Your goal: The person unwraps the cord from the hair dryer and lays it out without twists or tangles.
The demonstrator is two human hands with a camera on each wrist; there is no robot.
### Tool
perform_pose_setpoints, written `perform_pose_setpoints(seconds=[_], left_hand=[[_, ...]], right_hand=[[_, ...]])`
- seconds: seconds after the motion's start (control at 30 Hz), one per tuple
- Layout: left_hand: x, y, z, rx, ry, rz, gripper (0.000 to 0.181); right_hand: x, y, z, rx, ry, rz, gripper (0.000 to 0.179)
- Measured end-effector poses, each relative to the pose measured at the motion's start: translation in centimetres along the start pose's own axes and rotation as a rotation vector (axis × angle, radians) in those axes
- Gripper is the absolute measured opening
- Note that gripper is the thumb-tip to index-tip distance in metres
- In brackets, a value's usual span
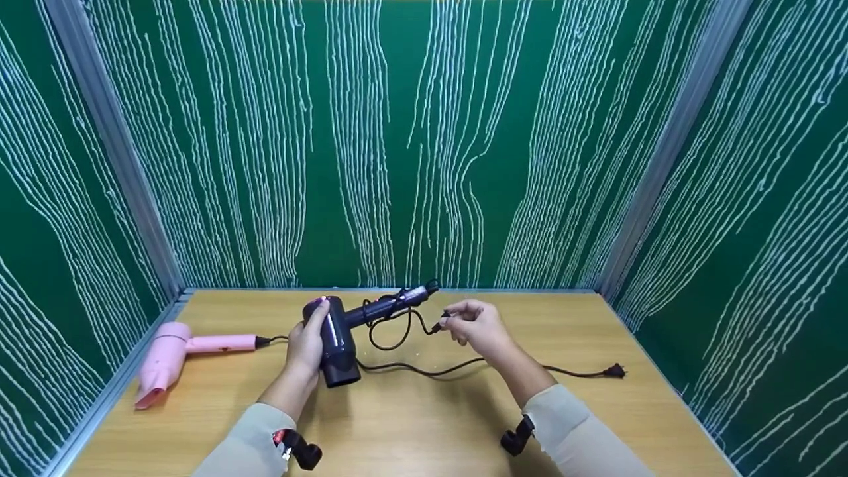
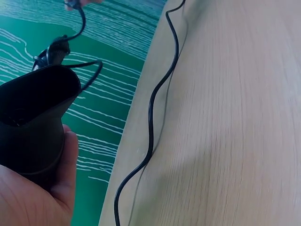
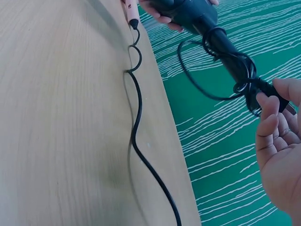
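Note:
My left hand grips the barrel of a dark hair dryer, holding it above the table. Its nozzle faces toward me, and its handle points to the back right. A black cord is wound around that handle, with a loose loop hanging below it. At the cord's free end is a plug, pinched between the thumb and fingers of my right hand. The fingers partly hide the plug.
A pink hair dryer lies at the left of the wooden table. Its black cord runs rightward across the tabletop to a plug. Green panels with white wavy lines stand behind and on both sides.

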State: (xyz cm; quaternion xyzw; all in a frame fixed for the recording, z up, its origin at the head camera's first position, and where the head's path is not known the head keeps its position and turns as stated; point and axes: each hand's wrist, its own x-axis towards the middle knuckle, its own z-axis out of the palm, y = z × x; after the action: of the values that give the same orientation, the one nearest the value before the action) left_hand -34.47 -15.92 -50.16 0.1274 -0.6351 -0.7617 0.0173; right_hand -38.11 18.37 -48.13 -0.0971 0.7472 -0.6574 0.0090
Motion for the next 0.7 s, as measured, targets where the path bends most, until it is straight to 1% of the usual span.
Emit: perform_pose_setpoints(seconds=[0.1,0.27,0.43,0.57,0.7], left_hand=[[0.0,0.0,0.1,0.002,-0.009,-0.003,0.095],[-0.1,0.1,0.1,-0.009,-0.042,0.004,0.093],[-0.2,0.2,-0.1,-0.012,-0.073,0.006,0.091],[-0.3,0.2,-0.3,-0.002,-0.108,-0.003,0.091],[-0.4,0.3,-0.4,0.032,-0.149,-0.018,0.094]], right_hand=[[0.1,0.4,-0.2,0.016,0.013,0.034,0.025],[0.4,1.0,-0.4,0.021,0.015,0.053,0.021],[0.8,1.1,-0.3,0.005,0.026,0.069,0.023],[1.2,0.9,-0.3,-0.015,0.03,0.072,0.024],[1.7,0.8,-0.3,-0.024,0.027,0.071,0.023]])
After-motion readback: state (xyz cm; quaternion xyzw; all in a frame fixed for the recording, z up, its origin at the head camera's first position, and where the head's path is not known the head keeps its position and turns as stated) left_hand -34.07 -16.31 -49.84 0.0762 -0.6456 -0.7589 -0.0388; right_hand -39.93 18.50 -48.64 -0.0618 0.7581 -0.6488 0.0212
